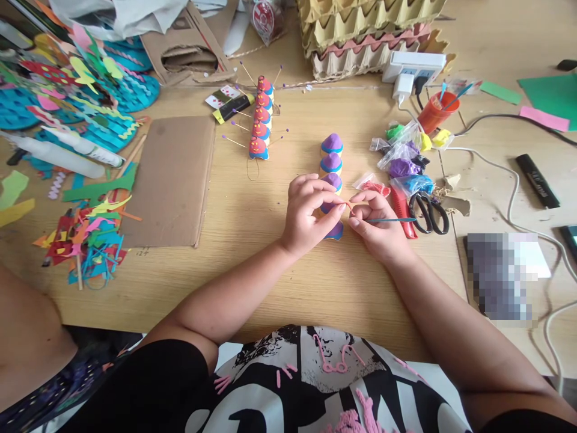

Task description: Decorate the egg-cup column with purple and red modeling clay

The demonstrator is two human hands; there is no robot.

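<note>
Tabletop wood opens out from the right edge of the cardboard, at the hands' nine o'clock, to the left hand pinching an orange strip, the purple-capped row at twelve, the right hand pinching a blue tool, scissors at three.

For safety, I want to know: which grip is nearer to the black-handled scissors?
Right. The right grip is to the left of the scissors, with a red tool between them; the left grip is farther left.
</note>
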